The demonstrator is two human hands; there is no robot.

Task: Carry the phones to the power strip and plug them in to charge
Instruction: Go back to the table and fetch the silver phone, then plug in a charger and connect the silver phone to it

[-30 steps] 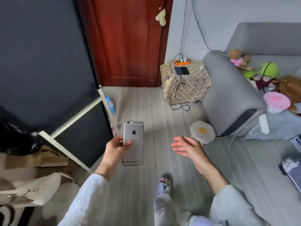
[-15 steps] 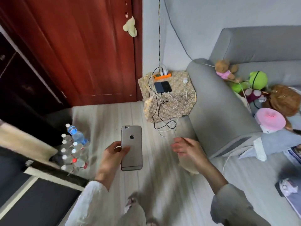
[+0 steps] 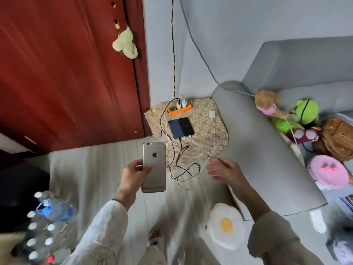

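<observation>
My left hand [image 3: 133, 174] grips a grey phone [image 3: 154, 167], back side up, above the floor. An orange power strip [image 3: 178, 109] with white plugs in it lies on a patterned cloth [image 3: 202, 131] in the corner ahead. Two dark phones [image 3: 181, 127] lie side by side on the cloth just in front of the strip, each with a cable at its near end. A loose white charger plug [image 3: 212, 114] sits on the cloth to the right. My right hand [image 3: 225, 170] hovers with relaxed fingers and holds nothing, near the tangled cables [image 3: 186, 169].
A red door [image 3: 66, 73] is on the left and a grey sofa arm [image 3: 263, 146] on the right, with plush toys behind it. Several water bottles [image 3: 45, 226] stand at the lower left. An egg-shaped cushion [image 3: 226, 225] lies on the floor by my right arm.
I have walked closer to the corner; the power strip and the two dark phones now loom larger. The grey phone stays in my left hand and my right hand stays empty.
</observation>
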